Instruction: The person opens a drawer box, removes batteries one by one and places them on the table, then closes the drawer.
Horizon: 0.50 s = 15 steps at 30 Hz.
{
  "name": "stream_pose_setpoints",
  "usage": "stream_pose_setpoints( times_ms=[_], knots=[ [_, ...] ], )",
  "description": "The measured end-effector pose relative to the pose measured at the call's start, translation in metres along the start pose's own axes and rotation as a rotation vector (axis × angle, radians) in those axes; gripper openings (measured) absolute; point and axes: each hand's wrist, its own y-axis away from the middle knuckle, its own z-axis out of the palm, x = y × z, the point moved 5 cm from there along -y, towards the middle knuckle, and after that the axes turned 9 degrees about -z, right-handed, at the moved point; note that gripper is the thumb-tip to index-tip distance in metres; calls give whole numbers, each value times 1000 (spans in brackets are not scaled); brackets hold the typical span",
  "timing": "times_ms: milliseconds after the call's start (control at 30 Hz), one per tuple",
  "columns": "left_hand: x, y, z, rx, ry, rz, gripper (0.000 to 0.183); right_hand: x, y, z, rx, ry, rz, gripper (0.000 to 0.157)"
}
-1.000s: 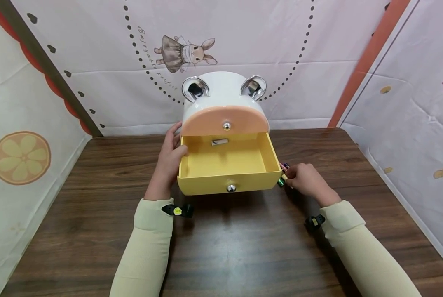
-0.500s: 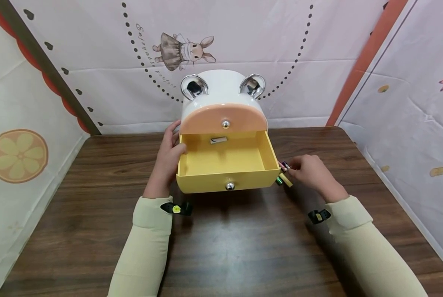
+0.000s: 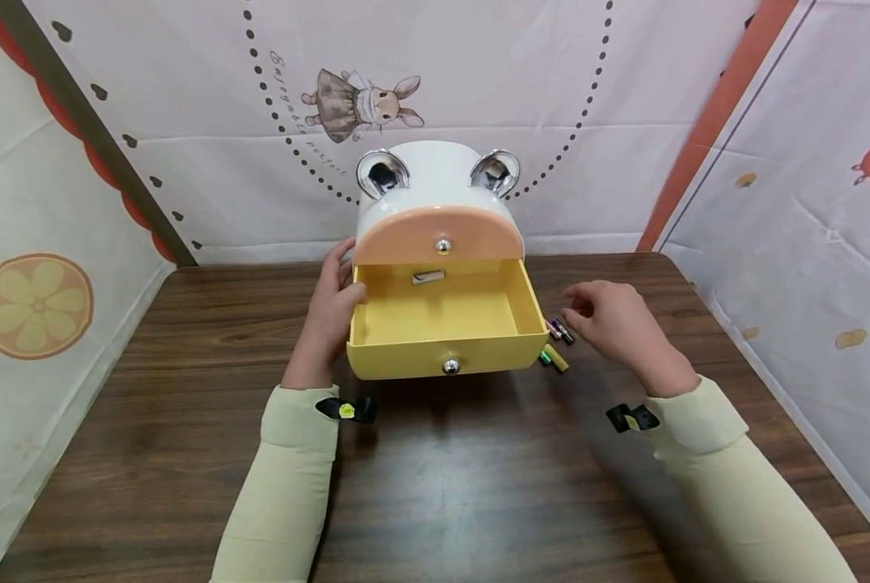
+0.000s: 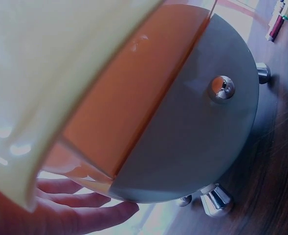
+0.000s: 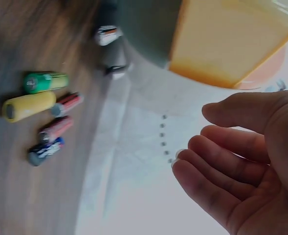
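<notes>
A white tabletop cabinet (image 3: 435, 162) with chrome ear-like rings has its yellow drawer (image 3: 449, 358) pulled out. My left hand (image 3: 330, 304) grips the left side, the thumb over the drawer's rim and the fingers along the outside. Those fingers (image 4: 95, 208) appear below the drawer in the left wrist view. My right hand (image 3: 617, 328) hovers right of the cabinet, fingers loosely bent, holding nothing. Beside it lie several batteries: a yellow battery (image 5: 29, 106), a green battery (image 5: 45, 82), a dark battery (image 5: 45, 151) and reddish ones (image 5: 55, 129).
A peach upper drawer front (image 3: 442, 231) with a chrome knob is shut above the yellow drawer. Below sits a grey front (image 4: 183, 112) with its own knob, above chrome feet (image 4: 216, 200). Inside the drawer's rear shows a small white piece (image 3: 428, 277). The brown table (image 3: 435, 486) meets printed cloth walls.
My right hand first pinched the yellow battery, then touched the dark one, and now has lifted up and right, away from them. My left hand stays put on the cabinet.
</notes>
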Motion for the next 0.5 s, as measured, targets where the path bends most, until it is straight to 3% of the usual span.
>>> stream_pose_setpoints(
  times_ms=[300, 500],
  knots=[
    [-2, -1, 1, -3, -2, -7, 85, -29, -5, -23, 154, 42, -133, 29],
    [-1, -1, 1, -3, 5, -11, 85, -51, -9, -32, 190, 25, -196, 29]
  ],
)
